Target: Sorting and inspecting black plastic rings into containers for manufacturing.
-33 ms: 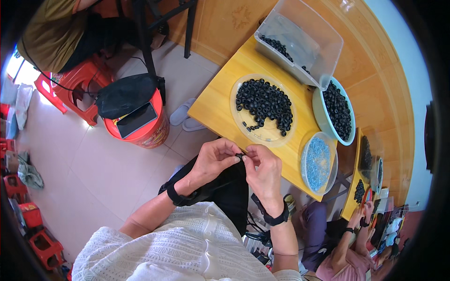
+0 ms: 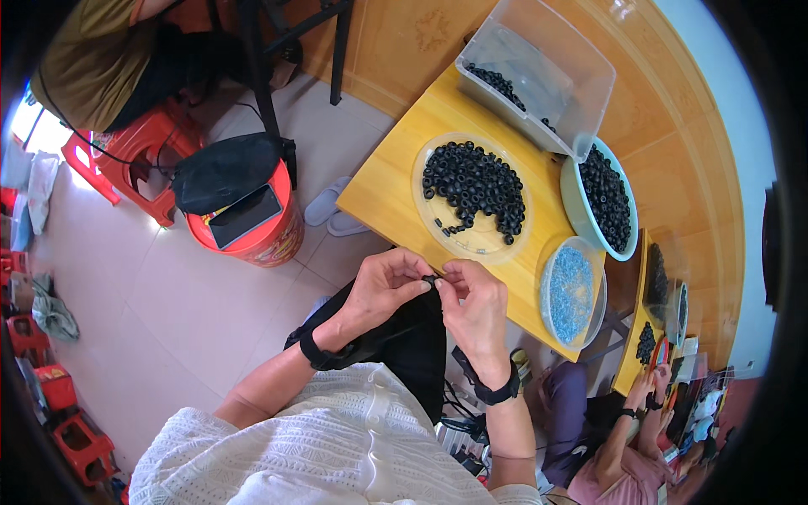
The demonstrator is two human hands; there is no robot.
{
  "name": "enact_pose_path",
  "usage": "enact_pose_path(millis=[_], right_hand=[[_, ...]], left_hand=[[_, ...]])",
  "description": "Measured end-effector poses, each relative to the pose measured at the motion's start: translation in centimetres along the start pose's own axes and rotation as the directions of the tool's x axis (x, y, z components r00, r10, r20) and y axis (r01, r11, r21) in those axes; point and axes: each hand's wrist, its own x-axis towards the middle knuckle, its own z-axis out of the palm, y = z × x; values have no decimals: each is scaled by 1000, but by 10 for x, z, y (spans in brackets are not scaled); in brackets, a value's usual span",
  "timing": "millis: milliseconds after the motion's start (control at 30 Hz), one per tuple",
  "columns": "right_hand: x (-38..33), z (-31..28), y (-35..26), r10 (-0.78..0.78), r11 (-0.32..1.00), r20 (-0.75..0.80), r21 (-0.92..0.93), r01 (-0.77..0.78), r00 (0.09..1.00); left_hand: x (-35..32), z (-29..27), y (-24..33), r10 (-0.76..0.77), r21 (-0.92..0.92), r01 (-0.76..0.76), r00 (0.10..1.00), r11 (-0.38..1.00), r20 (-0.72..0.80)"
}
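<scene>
Between the fingertips of my left hand (image 2: 383, 286) and my right hand (image 2: 475, 307) is a small black ring-like part (image 2: 430, 280), mostly covered by the fingers. Both hands are closed in a pinch on it, just off the near edge of the yellow table (image 2: 379, 181). Beyond them lies a round clear lid-like tray (image 2: 429, 223) holding many small black ring-shaped parts (image 2: 471, 181). A few tiny clear pieces (image 2: 481, 250) lie near the tray's front rim. To the right, a round clear dish (image 2: 547, 316) carries small pale-blue pieces (image 2: 572, 286).
A clear plastic bin (image 2: 581, 93) and a light-green basin (image 2: 572, 198), both with black parts, stand at the back right. Left is a red bucket (image 2: 286, 240) with a phone (image 2: 244, 217) on top. Another person's hands (image 2: 644, 387) work at the far right; someone sits upper left.
</scene>
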Motion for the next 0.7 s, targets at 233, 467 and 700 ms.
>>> enact_pose_path(millis=[233, 467, 700], right_hand=[[2, -2, 4, 65, 998, 45, 8, -65, 997], [-5, 19, 7, -172, 969, -104, -195, 150, 980], [-14, 37, 17, -105, 992, -69, -76, 100, 992]], left_hand=[[2, 2, -1, 8, 38, -6, 999, 999, -36], [4, 4, -5, 17, 85, -7, 993, 996, -119], [4, 0, -17, 10, 64, 5, 972, 998, -234]])
